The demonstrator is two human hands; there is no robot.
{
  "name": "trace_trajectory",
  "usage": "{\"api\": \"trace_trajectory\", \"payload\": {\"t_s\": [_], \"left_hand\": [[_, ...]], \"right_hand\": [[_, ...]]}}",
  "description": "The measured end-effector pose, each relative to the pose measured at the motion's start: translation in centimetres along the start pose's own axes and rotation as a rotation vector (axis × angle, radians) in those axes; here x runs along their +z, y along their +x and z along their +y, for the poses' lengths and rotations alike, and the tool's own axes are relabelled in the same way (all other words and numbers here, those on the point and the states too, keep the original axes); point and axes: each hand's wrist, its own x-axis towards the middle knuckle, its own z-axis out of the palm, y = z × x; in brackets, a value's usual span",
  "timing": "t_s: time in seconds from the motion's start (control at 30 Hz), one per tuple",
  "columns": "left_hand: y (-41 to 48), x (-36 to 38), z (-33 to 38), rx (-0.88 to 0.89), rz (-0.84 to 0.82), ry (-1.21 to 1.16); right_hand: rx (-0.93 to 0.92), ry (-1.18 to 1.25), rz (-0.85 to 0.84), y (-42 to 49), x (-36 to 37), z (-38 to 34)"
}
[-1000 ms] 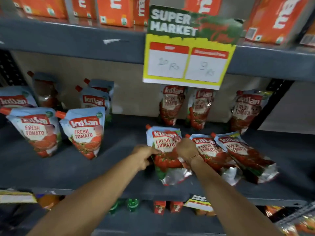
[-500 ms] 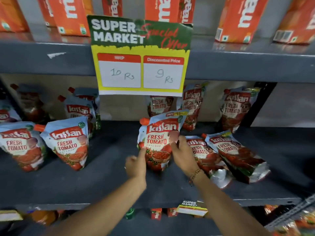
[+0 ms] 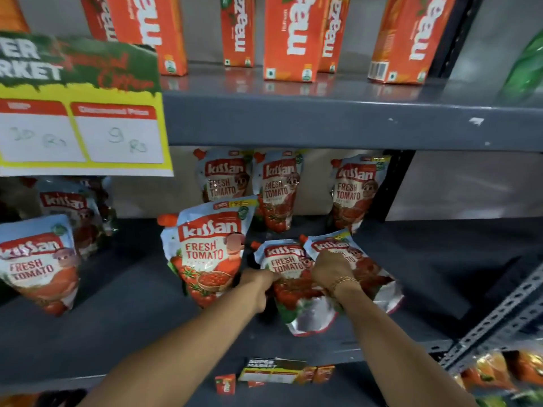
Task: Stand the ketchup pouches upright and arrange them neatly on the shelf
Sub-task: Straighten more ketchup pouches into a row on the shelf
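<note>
Head view: nearest, both forearms reach onto the grey shelf [image 3: 117, 318]. The left hand [image 3: 258, 284] has left the pouch it stood up half a second ago and now closes on the left edge of the next flat pouch [image 3: 293, 286]; the right hand [image 3: 330, 270] rests curled over that pouch's right side, touching the second flat pouch [image 3: 379, 277] beside it. How tightly either grips I cannot tell. Just left, the standing pouch [image 3: 208, 251] stays upright unaided, so one step looks done and two pouches remain lying. Farther back, three pouches [image 3: 276, 189] stand against the rear wall, under the shelf of orange cartons [image 3: 293, 36].
</note>
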Motion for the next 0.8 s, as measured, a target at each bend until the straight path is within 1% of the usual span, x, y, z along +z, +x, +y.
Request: {"api": "trace_trajectory", "payload": {"t_s": [0.07,0.13,0.23,0.3,0.33,0.37,0.43,0.5,0.57,0.6,0.63,0.67,0.7,0.73,0.77,0.8], "left_hand": [[-0.7,1.2,0.6,0.13,0.124,0.02],[-1.8,1.6,1.6,0.29,0.195,-0.022],[-3.6,2.5,2.7,0.562,0.18,-0.145],[-3.8,3.0,2.8,0.721,0.174,-0.164],[-3.5,3.2,2.5,0.765,0.198,-0.156],[-2.9,3.5,1.8,0.78,0.232,-0.154],[-1.8,3.3,0.4,0.732,0.315,-0.11],[-0.9,3.5,-1.2,0.666,0.452,-0.08],[-0.8,4.2,-1.9,0.613,0.553,-0.176],[-0.8,4.6,-1.9,0.547,0.613,-0.239],[-0.8,5.1,-2.2,0.438,0.663,-0.301],[-0.9,6.0,-2.5,0.308,0.662,-0.35],[-1.1,6.9,-3.0,0.181,0.57,-0.379],[-1.8,8.1,-3.4,0.073,0.403,-0.366],[-2.5,9.4,-3.7,-0.01,0.233,-0.325],[-3.1,10.6,-3.8,-0.073,0.094,-0.279]], "right_hand": [[-0.039,0.074,0.023,0.5,-0.3,0.4],[-0.107,0.132,0.1,0.7,-0.9,0.4],[-0.219,0.371,0.245,0.7,-2.8,0.6],[-0.283,0.466,0.339,0.8,-3.3,0.9],[-0.321,0.473,0.34,0.8,-3.2,1.2],[-0.348,0.457,0.299,1.0,-2.9,1.6],[-0.346,0.387,0.183,1.4,-1.3,2.0],[-0.36,0.33,0.094,1.7,-0.4,2.8],[-0.404,0.285,0.069,2.3,-0.8,3.1],[-0.419,0.247,0.058,2.5,-1.1,3.2],[-0.41,0.211,0.04,2.4,-1.8,3.5],[-0.389,0.164,0.045,3.1,-2.3,4.4],[-0.311,0.127,0.049,3.7,-2.7,5.4],[-0.214,0.104,0.032,4.4,-3.2,6.7],[-0.116,0.095,-0.026,5.0,-3.5,8.2],[-0.058,0.102,-0.105,5.5,-3.6,9.5]]}}
